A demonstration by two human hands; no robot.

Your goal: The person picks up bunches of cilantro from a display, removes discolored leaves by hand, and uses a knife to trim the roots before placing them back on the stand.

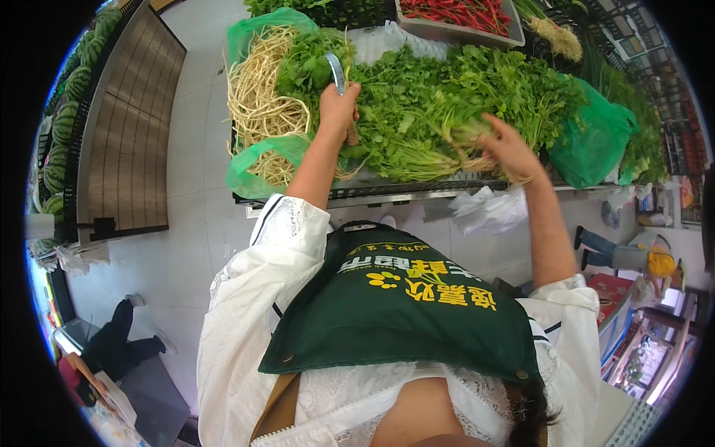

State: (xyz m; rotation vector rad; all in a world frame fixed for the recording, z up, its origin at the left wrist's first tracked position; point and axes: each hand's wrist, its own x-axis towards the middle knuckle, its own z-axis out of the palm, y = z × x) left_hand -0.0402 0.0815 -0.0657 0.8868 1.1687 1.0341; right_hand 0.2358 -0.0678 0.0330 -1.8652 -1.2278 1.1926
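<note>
My left hand (pixel 339 109) grips a small curved knife (pixel 336 72). Its metal blade points up past the fingers, and a brown handle end shows below the fist. A thin stem stands up beside the blade; whether the hand also holds it is unclear. My right hand (pixel 509 146) is at the root ends of a blurred bunch of cilantro (pixel 461 131), with the index finger stretched out. Blur hides whether those fingers close on the stems. More leafy cilantro (pixel 396 106) lies heaped between the hands. Left of the knife lie long pale roots (pixel 262 95).
Green plastic bags (pixel 595 134) flank the heap. A tray of red chillies (pixel 458 17) stands behind it. Clear plastic bags (pixel 491 204) hang at the stand's front edge. Watermelons (pixel 65 125) fill a rack at left. Two other people are farther off, at lower left and right.
</note>
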